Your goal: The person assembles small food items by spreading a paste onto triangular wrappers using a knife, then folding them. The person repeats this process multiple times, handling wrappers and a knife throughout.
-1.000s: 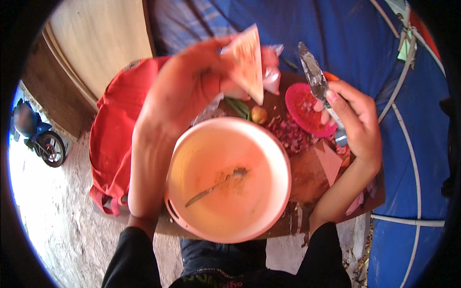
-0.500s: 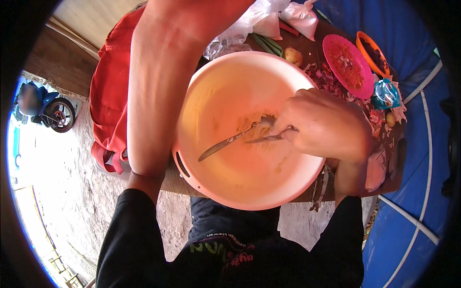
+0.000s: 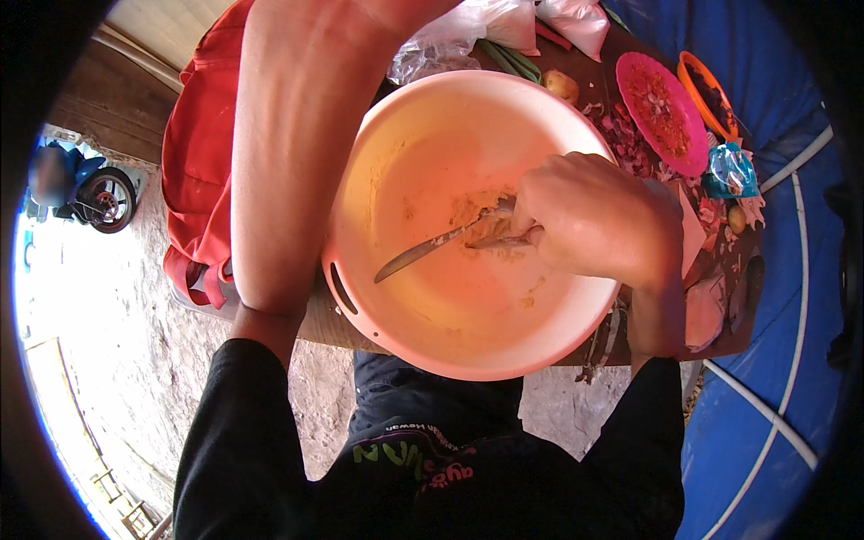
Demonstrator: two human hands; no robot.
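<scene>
My right grip (image 3: 596, 214) is inside the basin (image 3: 387, 171), toward its right wall, fingers pinched around a metal tool (image 3: 493, 242); most of it is hidden in my fist, and only a narrow tip juts out over the basin's bottom. Just beside that tip lies a metal spoon (image 3: 418, 257), slanted across the basin's middle, its handle aimed at the left rim and its head near my knuckles. Brownish, grainy smears (image 3: 464, 205) cling around both. The basin is round, smooth and pale, with a slot through its left rim, and rests on the brown bench (image 3: 335, 328).

Only my left forearm (image 3: 292, 153) shows, reaching past the basin's left side; the grip is out of view, so I cannot tell its state.

My black shirt (image 3: 504, 490), on the basin's near side, carries green, white and pink lettering. Beyond the basin sit crinkled clear plastic (image 3: 436, 56), a tied bag of white stuff (image 3: 576, 27) and a rounded tan potato (image 3: 561, 86). Right of the basin are a pink plate (image 3: 681, 144) with reddish mush, an orange bowl (image 3: 691, 84) and a shiny blue packet (image 3: 731, 173), any print too small to read. A red fabric bag (image 3: 200, 153) slumps to the basin's left.
</scene>
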